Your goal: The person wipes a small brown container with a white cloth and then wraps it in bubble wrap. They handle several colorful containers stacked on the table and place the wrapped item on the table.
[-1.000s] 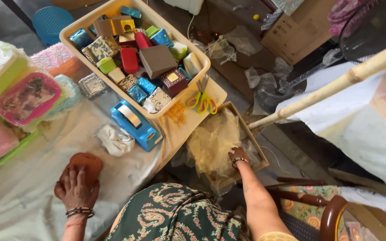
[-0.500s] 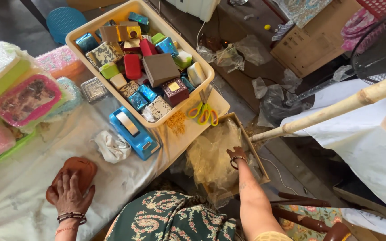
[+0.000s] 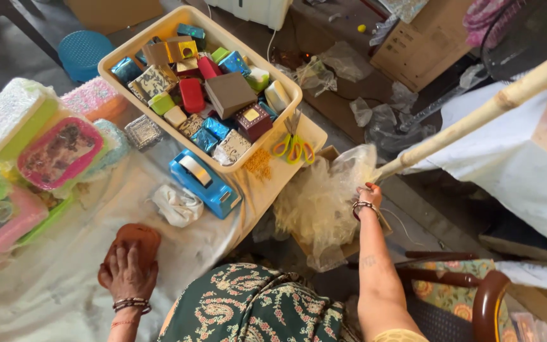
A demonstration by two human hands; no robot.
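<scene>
My left hand (image 3: 129,273) lies flat on a small reddish-brown box (image 3: 135,239) on the cloth-covered table (image 3: 52,285), pressing it down. My right hand (image 3: 367,195) reaches down to the right of the table and grips a bundle of cream-coloured netting (image 3: 324,199) that fills a cardboard box (image 3: 349,244) on the floor. A bracelet sits on each wrist.
A beige tray (image 3: 286,85) of several small coloured gift boxes stands at the table's far edge, with yellow-green scissors (image 3: 294,145) beside it. A blue tape dispenser (image 3: 204,183), crumpled white cloth (image 3: 177,205) and wrapped colourful boxes (image 3: 58,152) lie left. A bamboo pole (image 3: 489,107) crosses at right; a chair (image 3: 476,297) stands below.
My right hand has closed on the netting and lifted it a little out of the floor box. My left hand has stayed pressed on the brown box.
</scene>
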